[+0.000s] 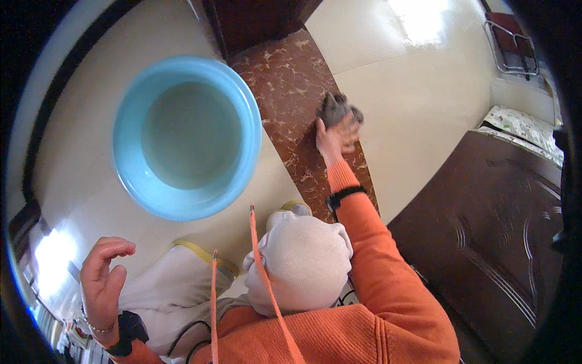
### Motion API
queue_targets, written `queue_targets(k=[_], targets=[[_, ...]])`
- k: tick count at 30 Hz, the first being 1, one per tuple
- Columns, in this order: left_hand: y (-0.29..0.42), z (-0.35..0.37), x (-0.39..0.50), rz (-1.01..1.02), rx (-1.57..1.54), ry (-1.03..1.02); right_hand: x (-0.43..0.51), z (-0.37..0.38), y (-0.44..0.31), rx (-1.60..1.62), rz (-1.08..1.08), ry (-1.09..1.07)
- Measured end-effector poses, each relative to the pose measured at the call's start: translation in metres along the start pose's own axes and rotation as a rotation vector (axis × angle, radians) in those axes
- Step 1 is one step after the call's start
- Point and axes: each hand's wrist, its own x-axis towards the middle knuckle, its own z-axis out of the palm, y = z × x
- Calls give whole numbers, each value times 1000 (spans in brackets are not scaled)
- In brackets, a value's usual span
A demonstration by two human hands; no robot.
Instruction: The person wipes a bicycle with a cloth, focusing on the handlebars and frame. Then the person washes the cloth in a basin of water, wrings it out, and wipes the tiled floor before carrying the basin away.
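My right hand (340, 136) presses a bunched dark grey cloth (334, 111) against a reddish-brown marble-patterned floor strip (291, 100). The fingers are blurred, and part of the cloth is hidden under them. To the left of the strip stands a light blue plastic basin (132, 168), wide and round. Cloudy water (191, 136) fills its lower part. My left hand (103, 273) is raised above my left knee, below the basin in the picture. Its fingers are loosely bent, with the thumb apart and nothing held.
Pale floor (409, 109) lies on both sides of the strip. A dark brown door or cabinet panel (259, 22) rises at the strip's far end. At the right are a dark brown glossy panel (491, 218), patterned fabric (523, 127) and a metal-framed chair (511, 45).
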Motion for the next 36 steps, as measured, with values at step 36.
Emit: queue_targets(k=[36], targets=[[-8,9,-16,19,28,-39,-29,-28,96,206,-23,94]])
